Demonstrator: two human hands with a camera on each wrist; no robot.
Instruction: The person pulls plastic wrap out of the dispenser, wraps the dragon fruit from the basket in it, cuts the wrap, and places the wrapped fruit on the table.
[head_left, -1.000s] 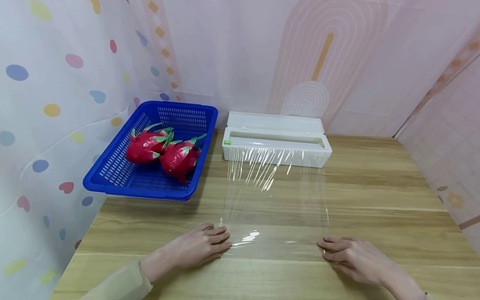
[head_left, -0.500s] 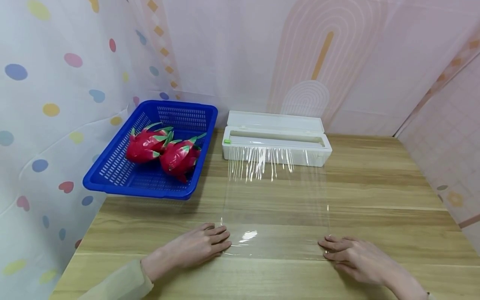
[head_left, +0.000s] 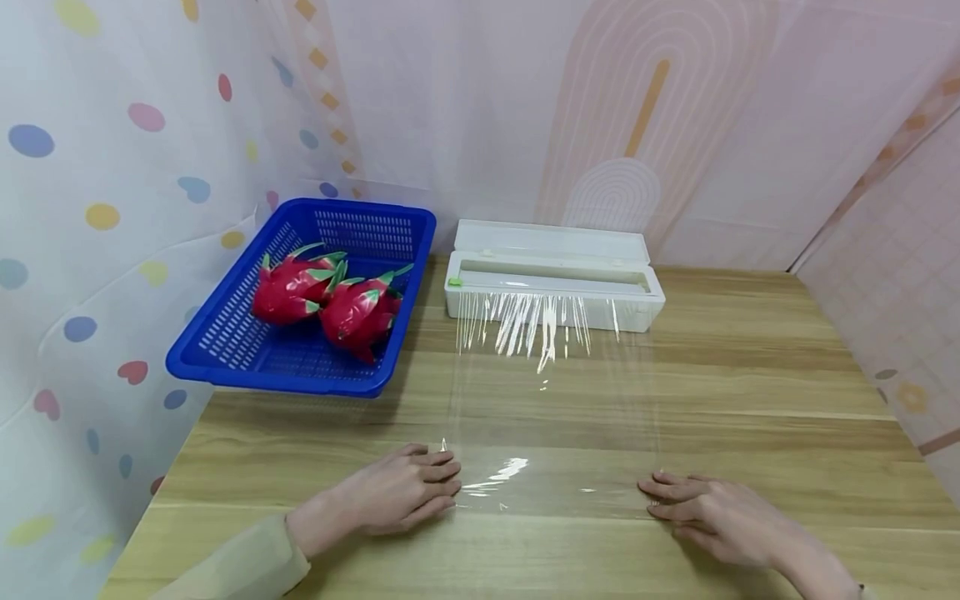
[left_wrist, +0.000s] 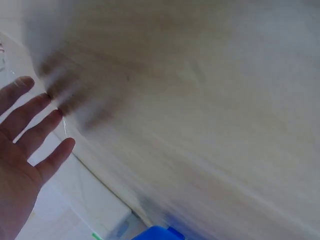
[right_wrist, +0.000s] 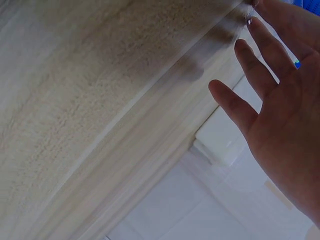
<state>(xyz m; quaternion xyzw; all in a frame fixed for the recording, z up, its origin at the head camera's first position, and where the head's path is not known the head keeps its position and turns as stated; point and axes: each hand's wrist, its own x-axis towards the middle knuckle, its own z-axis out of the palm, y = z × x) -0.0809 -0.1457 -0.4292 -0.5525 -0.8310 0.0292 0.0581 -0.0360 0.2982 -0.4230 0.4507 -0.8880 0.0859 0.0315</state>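
A sheet of clear plastic wrap [head_left: 555, 425] stretches from a white dispenser box [head_left: 555, 310] toward the front of the table. At its near left corner, my left hand [head_left: 401, 492] touches the film with extended fingertips. My right hand [head_left: 723, 517] does the same at the near right corner. In the left wrist view the left hand [left_wrist: 25, 145] has straight, spread fingers; in the right wrist view the right hand [right_wrist: 280, 95] looks alike. The box's lid [head_left: 551, 243] stands raised, and a small green piece [head_left: 454, 282] sits at its left end. Creases catch light near the box.
A blue plastic basket [head_left: 187, 367] stands at the back left. In it lie two red dragon fruits [head_left: 288, 292] with green-tipped scales. Patterned cloth [head_left: 480, 100] hangs behind the wooden table [head_left: 765, 375] and along both its sides.
Both hands stay at the film's near corners, with hardly any shift. The glints and creases on the plastic wrap have changed. Box and basket have not moved.
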